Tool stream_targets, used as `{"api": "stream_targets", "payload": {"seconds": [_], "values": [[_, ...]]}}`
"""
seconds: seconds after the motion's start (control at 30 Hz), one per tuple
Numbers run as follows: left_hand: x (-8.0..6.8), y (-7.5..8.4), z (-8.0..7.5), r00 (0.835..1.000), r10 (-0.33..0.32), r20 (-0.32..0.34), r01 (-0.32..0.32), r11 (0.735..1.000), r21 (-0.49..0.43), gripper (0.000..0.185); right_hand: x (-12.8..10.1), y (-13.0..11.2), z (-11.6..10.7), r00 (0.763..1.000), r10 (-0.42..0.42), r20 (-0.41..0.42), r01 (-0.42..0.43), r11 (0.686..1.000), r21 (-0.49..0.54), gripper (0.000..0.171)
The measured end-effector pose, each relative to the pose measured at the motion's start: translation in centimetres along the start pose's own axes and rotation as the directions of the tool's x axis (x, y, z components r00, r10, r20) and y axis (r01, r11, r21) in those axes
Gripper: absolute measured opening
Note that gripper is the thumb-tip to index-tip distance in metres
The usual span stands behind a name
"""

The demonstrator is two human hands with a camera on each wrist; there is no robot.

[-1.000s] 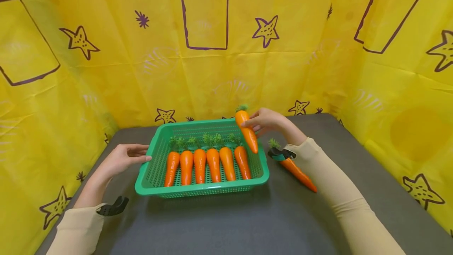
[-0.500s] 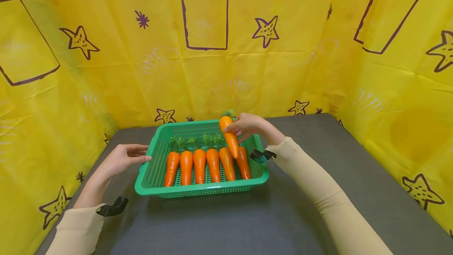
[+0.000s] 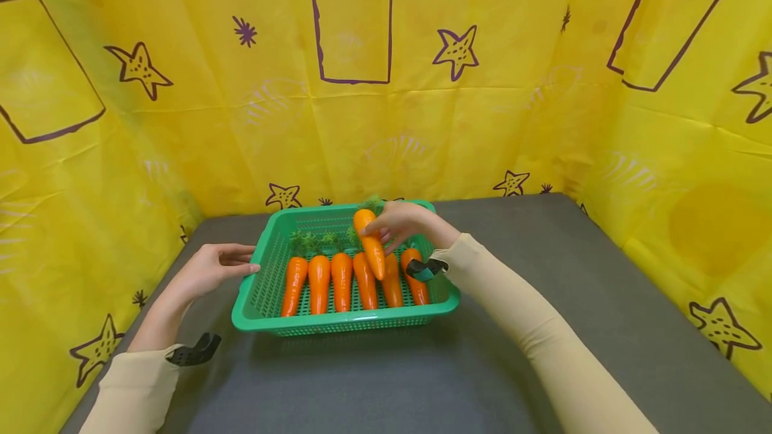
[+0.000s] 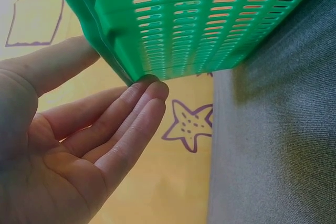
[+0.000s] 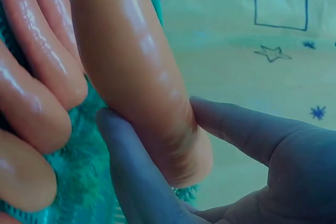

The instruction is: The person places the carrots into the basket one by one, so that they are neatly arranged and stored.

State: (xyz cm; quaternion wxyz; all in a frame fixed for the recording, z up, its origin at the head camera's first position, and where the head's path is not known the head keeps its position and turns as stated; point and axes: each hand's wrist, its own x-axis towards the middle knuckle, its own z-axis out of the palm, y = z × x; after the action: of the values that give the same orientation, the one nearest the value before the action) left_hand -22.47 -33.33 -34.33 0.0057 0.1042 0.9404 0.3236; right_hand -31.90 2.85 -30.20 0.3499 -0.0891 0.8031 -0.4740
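My right hand (image 3: pixel 399 220) pinches a carrot (image 3: pixel 374 256) between thumb and fingers, near its leafy top. That carrot hangs tilted over the green basket (image 3: pixel 338 318), its tip pointing down toward the basket's near side. Beneath it, several glossy orange carrots (image 3: pixel 319 284) lie side by side in the basket, green tops toward the far wall. My left hand (image 3: pixel 202 273) holds the basket's left rim, thumb on top and fingers underneath. In the left wrist view the fingertips (image 4: pixel 153 90) touch the basket's outer side. Close up, the right wrist view shows the pinched carrot (image 5: pixel 136 72).
A dark grey table (image 3: pixel 362 387) carries the basket. Yellow curtain (image 3: pixel 362 132) with purple drawings encloses the back and sides. Black straps (image 3: pixel 196 350) sit at both wrists, and the right forearm (image 3: pixel 512 293) crosses over the table to the right.
My right hand has moved left with the carrot, from above the basket's right rim to over its middle. Another carrot on the table at the right is now hidden by the sleeve. The left hand stays put.
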Motion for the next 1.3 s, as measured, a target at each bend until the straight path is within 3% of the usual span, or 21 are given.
{"api": "stream_targets", "payload": {"seconds": [0.43,0.57,0.77,1.13,1.3], "values": [[-0.1,0.0,0.1,1.0,0.012,-0.002,-0.012,1.0,0.006,0.057,2.6,1.1,2.2,0.994,0.046,0.095,-0.049,0.998,0.032,0.041],[-0.1,0.0,0.1,1.0,0.006,-0.001,-0.006,1.0,0.001,0.058,3.1,1.3,2.7,0.993,0.06,0.101,-0.061,0.998,0.011,0.042],[0.0,-0.1,0.0,1.0,-0.004,-0.002,0.004,1.0,0.01,0.059,3.4,1.5,3.3,0.991,0.066,0.116,-0.062,0.997,-0.035,0.025],[0.0,0.1,-0.1,1.0,0.001,0.002,-0.001,1.0,0.009,0.059,3.6,1.6,4.1,0.992,0.09,0.09,-0.084,0.994,-0.071,0.033],[0.0,0.0,0.0,1.0,0.008,-0.001,-0.008,1.0,0.006,0.058,3.5,1.7,4.1,0.989,0.09,0.115,-0.079,0.993,-0.092,0.031]]}}
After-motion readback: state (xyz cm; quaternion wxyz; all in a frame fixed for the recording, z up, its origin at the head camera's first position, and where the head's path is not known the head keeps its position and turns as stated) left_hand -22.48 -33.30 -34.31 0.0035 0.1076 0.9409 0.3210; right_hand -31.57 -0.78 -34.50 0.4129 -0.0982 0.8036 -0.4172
